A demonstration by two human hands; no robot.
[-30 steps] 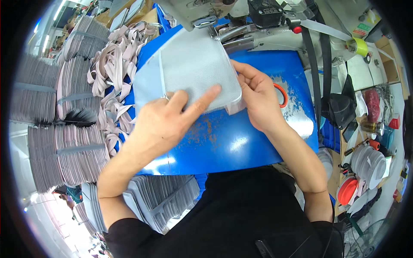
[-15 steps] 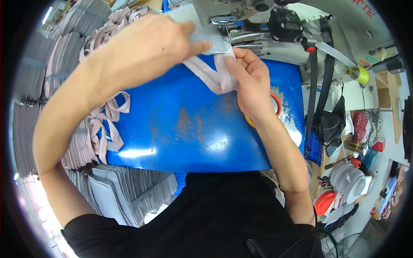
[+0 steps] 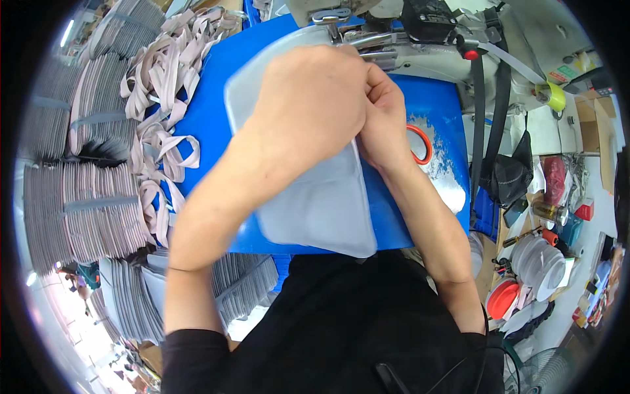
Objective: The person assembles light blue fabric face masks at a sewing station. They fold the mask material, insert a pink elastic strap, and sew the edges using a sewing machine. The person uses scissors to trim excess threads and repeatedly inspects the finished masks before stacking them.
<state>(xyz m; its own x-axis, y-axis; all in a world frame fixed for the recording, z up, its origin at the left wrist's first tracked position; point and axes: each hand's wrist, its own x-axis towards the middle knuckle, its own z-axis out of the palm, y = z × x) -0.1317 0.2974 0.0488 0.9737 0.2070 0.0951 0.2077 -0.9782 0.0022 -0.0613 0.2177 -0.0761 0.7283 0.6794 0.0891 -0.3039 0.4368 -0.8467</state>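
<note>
A grey flat panel with rounded corners lies lengthwise over the blue work surface, its lower end reaching the near edge. My left hand is over the panel's upper part, back upward and fingers curled; what they pinch is hidden. Beside it, my right hand is closed by the panel's right edge, its fingertips partly covered by the left hand. Both hands are just below the metal presser and guide parts of a sewing machine. The pale pink strip seen earlier is hidden now.
Loose pale pink strips pile up along the left side of the blue table. Strapped stacks of grey panels stand farther left. An orange ring-shaped handle lies right of my right hand. Black belts hang at the machine's right.
The grey panel has been turned and brought toward me, now lying across the table. My left hand has moved right and nearer, next to my right hand. The pink strip has gone from sight.
</note>
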